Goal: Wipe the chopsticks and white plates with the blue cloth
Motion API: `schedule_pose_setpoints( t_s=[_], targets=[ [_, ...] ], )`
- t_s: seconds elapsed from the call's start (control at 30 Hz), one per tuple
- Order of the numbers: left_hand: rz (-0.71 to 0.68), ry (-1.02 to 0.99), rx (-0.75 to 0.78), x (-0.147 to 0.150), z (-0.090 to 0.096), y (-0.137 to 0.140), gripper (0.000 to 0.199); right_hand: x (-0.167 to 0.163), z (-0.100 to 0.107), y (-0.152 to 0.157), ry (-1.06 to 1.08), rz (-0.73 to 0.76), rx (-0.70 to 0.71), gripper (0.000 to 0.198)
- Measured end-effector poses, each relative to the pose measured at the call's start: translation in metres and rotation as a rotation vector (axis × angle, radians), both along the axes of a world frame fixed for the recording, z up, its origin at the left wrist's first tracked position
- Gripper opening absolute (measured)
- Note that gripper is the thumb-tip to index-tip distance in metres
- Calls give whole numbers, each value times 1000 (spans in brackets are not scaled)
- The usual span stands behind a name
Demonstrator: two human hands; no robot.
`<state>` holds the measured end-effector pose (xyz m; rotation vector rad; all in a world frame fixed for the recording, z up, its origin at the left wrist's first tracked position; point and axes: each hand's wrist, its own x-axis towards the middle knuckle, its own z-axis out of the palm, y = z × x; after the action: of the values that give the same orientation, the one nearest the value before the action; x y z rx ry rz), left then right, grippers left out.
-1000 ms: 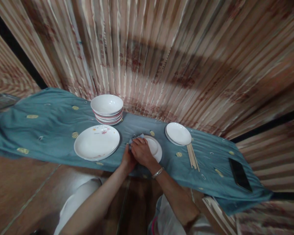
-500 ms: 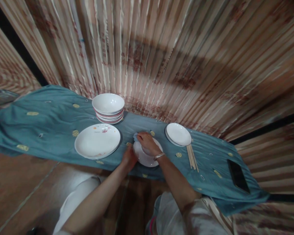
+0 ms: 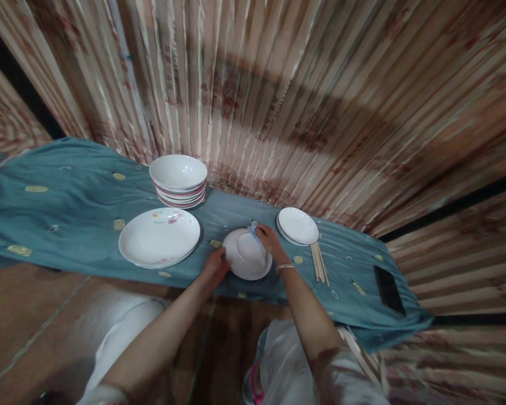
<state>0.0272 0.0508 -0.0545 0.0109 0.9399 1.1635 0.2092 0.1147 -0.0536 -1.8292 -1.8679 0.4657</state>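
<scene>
A small white plate is held with its underside up, its round foot ring showing, over the front part of the table. My left hand is closed on the plate's left edge. At the upper right of the plate, my right hand is closed on a bluish-white cloth pressed against the rim. Right of the hands stand a short stack of small white plates and several wooden chopsticks. To the left lies a stack of large white oval plates with a floral print.
Behind the oval plates is a stack of white bowls with red bands. A black phone lies at the table's right end. The green patterned tablecloth covers the table, and a pleated curtain hangs close behind it.
My right hand has moved from across the plate to its upper right edge with the cloth, uncovering the foot ring. My left hand keeps its hold on the left edge. The view has shifted slightly.
</scene>
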Motion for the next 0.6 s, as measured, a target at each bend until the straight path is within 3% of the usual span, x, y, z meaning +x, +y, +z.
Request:
schedule_pose_setpoints(
  t_s=[0.33,0.47,0.6],
  targets=[
    [8,10,18,2,-6,3,20,15,-19,-51,43,-191,119,32],
    [1,2,19,2,-9,4,17,9,-36,-76,12,-311,262,36],
    [13,-18,31,2,-11,4,16,-4,-45,-103,-49,-337,367,41]
  ],
)
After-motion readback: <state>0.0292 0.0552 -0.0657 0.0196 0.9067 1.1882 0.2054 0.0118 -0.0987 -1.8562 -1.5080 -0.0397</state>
